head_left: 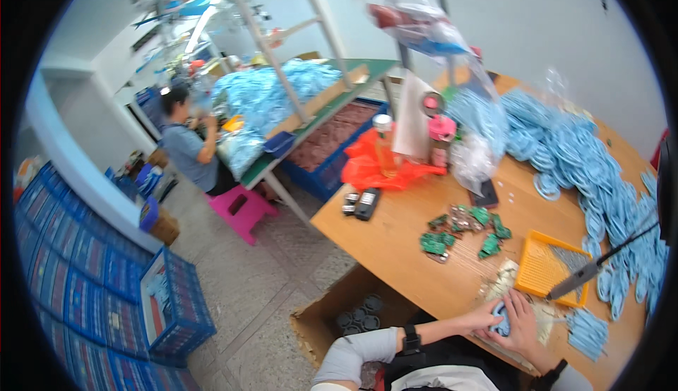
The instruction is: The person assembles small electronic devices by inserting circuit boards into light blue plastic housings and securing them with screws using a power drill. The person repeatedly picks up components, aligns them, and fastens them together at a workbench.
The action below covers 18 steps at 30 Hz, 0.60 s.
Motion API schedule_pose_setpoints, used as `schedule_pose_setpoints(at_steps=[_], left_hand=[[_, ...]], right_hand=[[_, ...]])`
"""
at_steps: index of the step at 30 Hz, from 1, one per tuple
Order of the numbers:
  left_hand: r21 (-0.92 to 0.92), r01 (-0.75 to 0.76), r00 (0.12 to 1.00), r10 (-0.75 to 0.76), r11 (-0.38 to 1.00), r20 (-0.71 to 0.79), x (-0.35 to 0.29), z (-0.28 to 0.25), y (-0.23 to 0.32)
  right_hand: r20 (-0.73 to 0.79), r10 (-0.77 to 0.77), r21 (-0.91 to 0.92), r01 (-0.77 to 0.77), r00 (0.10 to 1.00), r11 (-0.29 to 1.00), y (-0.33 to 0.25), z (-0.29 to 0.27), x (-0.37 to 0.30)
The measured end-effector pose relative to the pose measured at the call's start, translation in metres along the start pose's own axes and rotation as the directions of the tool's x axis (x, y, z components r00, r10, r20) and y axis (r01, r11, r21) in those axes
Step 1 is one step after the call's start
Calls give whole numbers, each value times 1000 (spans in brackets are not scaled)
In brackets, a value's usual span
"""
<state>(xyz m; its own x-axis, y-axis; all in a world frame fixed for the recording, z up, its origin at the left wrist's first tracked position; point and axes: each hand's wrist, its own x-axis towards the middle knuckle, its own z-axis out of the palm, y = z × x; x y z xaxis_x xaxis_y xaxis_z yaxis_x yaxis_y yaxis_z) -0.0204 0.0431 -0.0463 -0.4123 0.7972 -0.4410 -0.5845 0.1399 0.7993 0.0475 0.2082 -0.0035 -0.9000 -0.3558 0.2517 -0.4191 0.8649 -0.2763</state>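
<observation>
At the table's near edge, both my hands are closed round a light blue rounded plastic part (502, 319). My left hand (484, 318) grips it from the left. My right hand (521, 322) lies over its right side with the fingers bent down. Fingers cover most of the part, so its full shape is hidden. Just beyond my hands are small cream-coloured pieces (503, 278). A yellow tray (531, 272) of small grey metal pieces stands beyond my right hand, with a dark pen-shaped tool (575, 282) on a cord across it. Light blue strips (587, 333) lie right of my right hand.
Green circuit boards (438, 241) and a dark phone (484, 195) lie mid-table. A heap of light blue parts (558, 144) covers the right side. Bottles stand by an orange-red bag (367, 161). A cardboard box (318, 320) sits below the edge. Another person (191, 144) sits far left.
</observation>
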Motion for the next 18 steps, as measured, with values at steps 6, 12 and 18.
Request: schedule_pose_setpoints(at_steps=[6,12,18], left_hand=[[10,50,999,-50,999,-15,-3,-1,9],[-56,95,995,-93,994,37,-7,4,28],[-79,139,989,-134,987,67,-22,1,33]], right_hand=[[16,-7,55,6,1000,998,2,-15,13],[31,56,165,-60,998,985,11,-16,3],[-102,300,416,-234,948,879,1,-36,-13]])
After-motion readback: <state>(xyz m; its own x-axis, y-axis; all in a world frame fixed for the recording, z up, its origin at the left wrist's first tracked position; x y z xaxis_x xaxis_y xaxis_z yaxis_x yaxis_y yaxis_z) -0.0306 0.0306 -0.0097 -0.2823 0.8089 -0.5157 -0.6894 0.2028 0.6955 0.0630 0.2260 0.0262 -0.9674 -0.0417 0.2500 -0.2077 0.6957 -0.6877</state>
